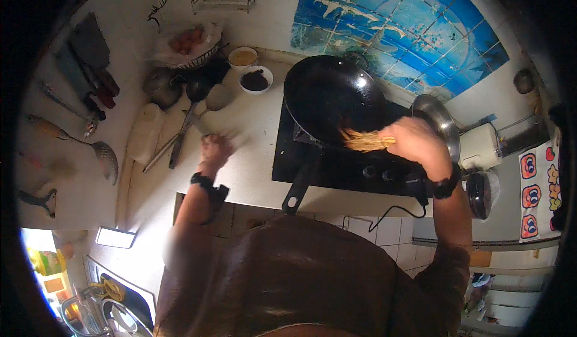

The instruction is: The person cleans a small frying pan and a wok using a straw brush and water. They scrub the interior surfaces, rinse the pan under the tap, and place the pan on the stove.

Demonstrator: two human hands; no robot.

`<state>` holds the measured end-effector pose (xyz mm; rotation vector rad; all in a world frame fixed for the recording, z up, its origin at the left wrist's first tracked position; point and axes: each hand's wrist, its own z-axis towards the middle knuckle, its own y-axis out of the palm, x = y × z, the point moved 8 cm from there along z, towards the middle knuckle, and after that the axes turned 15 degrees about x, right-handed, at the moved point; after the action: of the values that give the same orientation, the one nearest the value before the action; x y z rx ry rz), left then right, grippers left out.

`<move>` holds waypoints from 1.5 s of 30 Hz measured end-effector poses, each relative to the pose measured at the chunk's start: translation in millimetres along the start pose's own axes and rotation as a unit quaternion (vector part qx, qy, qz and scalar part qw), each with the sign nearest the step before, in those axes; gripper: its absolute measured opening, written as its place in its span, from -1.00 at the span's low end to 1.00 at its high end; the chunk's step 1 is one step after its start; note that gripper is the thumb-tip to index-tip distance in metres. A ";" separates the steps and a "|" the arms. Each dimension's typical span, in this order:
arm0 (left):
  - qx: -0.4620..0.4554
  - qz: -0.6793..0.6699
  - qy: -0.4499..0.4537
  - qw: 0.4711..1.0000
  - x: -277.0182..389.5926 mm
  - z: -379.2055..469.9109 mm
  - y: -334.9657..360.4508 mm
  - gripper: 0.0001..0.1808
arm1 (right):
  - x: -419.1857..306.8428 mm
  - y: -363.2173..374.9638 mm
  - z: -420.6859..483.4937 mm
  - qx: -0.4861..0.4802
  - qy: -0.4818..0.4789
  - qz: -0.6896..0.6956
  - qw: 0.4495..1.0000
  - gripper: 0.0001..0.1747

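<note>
My right hand grips a bamboo whisk brush, its bristles pointing left at the near right rim of a black wok. The wok stands tilted on a black cooktop, and its dark inner surface shines. Its long handle points toward me and crosses the counter's front edge. My left hand is over the counter, blurred, its fingers partly curled. A grey strip lies by its fingertips; I cannot tell whether the hand touches it. Left of that hand are a ladle and a spatula, handles crossed.
Two bowls, one with yellowish contents and one with dark contents, stand behind the ladle. A basket of eggs is farther back. A metal lid leans right of the wok. A black cord hangs at the counter edge.
</note>
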<state>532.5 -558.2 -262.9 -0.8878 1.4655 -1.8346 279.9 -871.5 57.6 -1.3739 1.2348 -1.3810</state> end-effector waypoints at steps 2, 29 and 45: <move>0.008 0.068 -0.022 0.997 -20.5 -18.0 -15.7 -0.54 | -14.2 -9.7 27.8 -0.011 -0.070 0.061 0.996 -0.64; -0.530 -0.734 -0.134 0.403 226.3 -119.2 -104.0 -0.36 | 77.7 6.1 186.4 0.190 0.068 -0.043 0.979 -0.62; -0.510 -0.711 -0.096 0.474 224.2 -113.6 -104.0 -0.33 | 20.1 78.0 42.0 0.084 0.079 0.019 0.993 -0.77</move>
<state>303.9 -654.7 -151.4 -3.6166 1.6196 -1.0900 313.1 -910.0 -17.7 -1.1394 1.2085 -1.5537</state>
